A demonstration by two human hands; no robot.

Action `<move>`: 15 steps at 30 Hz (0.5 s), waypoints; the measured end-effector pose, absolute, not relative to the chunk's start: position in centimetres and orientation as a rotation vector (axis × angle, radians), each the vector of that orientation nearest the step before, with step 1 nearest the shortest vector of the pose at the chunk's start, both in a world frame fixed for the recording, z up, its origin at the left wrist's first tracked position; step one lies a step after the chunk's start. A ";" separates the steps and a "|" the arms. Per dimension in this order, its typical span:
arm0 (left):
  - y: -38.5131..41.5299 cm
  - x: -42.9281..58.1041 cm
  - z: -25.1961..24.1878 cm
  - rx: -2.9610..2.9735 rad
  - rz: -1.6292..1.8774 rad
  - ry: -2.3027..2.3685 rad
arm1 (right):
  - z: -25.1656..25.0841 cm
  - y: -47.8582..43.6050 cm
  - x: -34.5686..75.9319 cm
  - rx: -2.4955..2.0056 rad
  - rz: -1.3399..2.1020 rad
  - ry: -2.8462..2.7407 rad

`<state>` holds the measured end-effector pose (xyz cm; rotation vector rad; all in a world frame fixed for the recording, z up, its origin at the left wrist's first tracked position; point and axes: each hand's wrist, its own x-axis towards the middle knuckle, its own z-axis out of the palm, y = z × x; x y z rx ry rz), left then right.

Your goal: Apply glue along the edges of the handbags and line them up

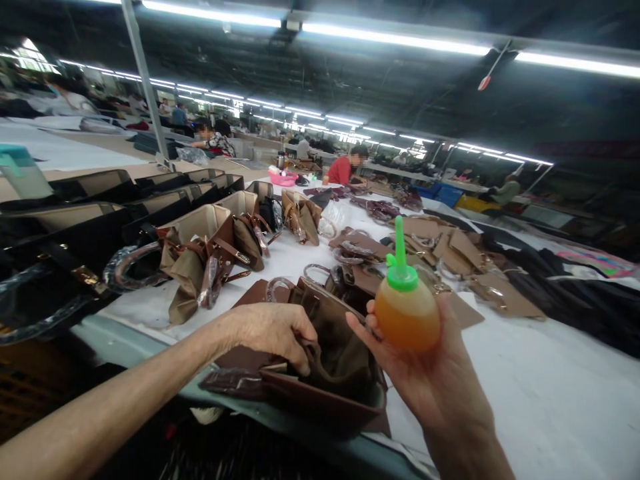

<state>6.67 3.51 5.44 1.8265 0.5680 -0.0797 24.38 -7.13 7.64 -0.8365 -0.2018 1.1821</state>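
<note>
A dark brown handbag (320,400) lies at the table's near edge, its mouth toward me and its olive-brown lining (345,340) showing. My left hand (280,333) reaches into the opening, with thumb and fingers pinched on a fold of that lining. In my right hand (435,373) rests a round squeeze bottle (407,313) of amber liquid, probably glue, with a green cap and long nozzle pointing up. The fingers curl around its base, to the right of the bag. Plastic-wrapped handles (280,287) stick up behind the bag.
Brown bags with tan lining (200,227) stand at left, beside rows of black bags (75,227). Flat brown bag pieces (460,247) lie across the white table (560,400). A co-worker in red (343,171) leans over the far end, near a pink basin (283,178).
</note>
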 end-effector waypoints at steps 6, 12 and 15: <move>1.8 6.3 6.5 2.401 0.218 1.218 | 7.3 -6.8 24.5 -0.864 1.160 -0.204; 4.2 -0.7 4.5 1.937 -0.056 1.555 | 7.4 -6.6 25.3 -0.964 1.134 -0.268; 5.0 -1.6 3.8 1.989 -0.011 1.589 | 7.8 -6.6 25.1 -1.006 1.217 -0.331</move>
